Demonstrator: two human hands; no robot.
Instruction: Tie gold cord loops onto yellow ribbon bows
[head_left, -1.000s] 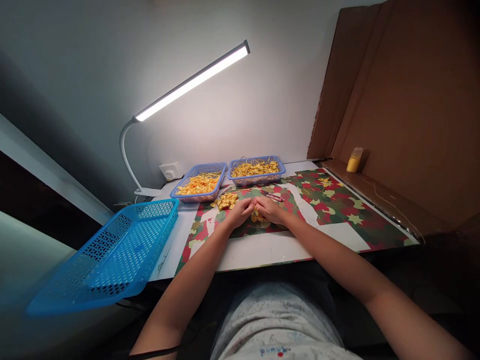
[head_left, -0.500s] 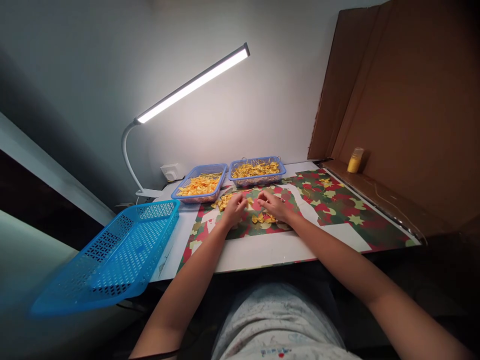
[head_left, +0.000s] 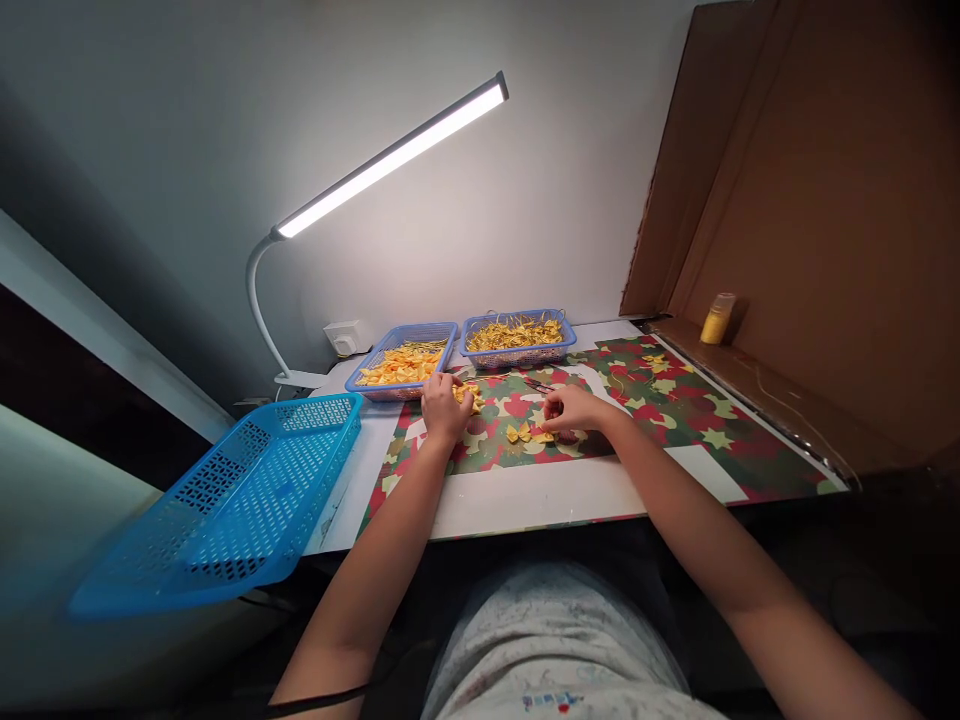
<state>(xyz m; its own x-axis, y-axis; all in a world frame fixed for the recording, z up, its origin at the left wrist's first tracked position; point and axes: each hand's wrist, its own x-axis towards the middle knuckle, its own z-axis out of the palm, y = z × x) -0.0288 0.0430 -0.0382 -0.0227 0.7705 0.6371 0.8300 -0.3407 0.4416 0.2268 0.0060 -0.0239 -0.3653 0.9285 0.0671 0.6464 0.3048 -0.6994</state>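
Note:
A small pile of gold ribbon bows (head_left: 468, 400) lies on the patterned mat. My left hand (head_left: 444, 408) is at its left side with curled fingers that touch the pile; whether a bow is between them I cannot make out. Farther right, my right hand (head_left: 574, 409) is low over the mat, thumb and fingers pinched on a gold bow (head_left: 546, 436), partly covered by the fingertips. Just left of it, loose gold bows (head_left: 518, 433) lie in a short row. Dark-handled tweezers or snips (head_left: 537, 386) rest behind the right hand.
Two blue-purple baskets stand at the back: one with yellow-orange ribbon pieces (head_left: 401, 366), the other with gold bows and ties (head_left: 516, 336). A large blue basket (head_left: 330, 470) sits at left beneath a lit lamp (head_left: 394, 155). Cardboard (head_left: 810, 200) and a yellow-filled jar (head_left: 717, 320) stand at right.
My left hand has moved left and back onto the gold pile. My right hand has shifted right and down to the loose bows, so the hands are farther apart. The view tilted slightly.

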